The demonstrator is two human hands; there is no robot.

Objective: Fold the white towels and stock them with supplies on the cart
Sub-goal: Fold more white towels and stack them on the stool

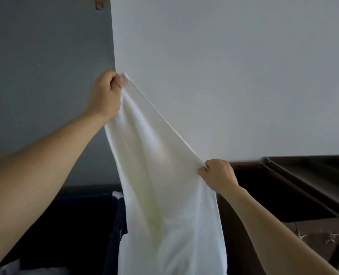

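A white towel (160,185) hangs in front of me, stretched along its top edge between both hands. My left hand (107,94) is raised high and pinches one upper corner. My right hand (217,174) is lower and to the right and grips the same edge further along. The cloth slopes down from left to right and drops out of view at the bottom. A faint yellowish patch shows in its middle.
A dark blue laundry bin (81,225) with white cloth (11,267) in it stands at the lower left. A dark metal cart (303,181) with a top rail sits at the right. Pale walls meet at a corner (113,36) behind.
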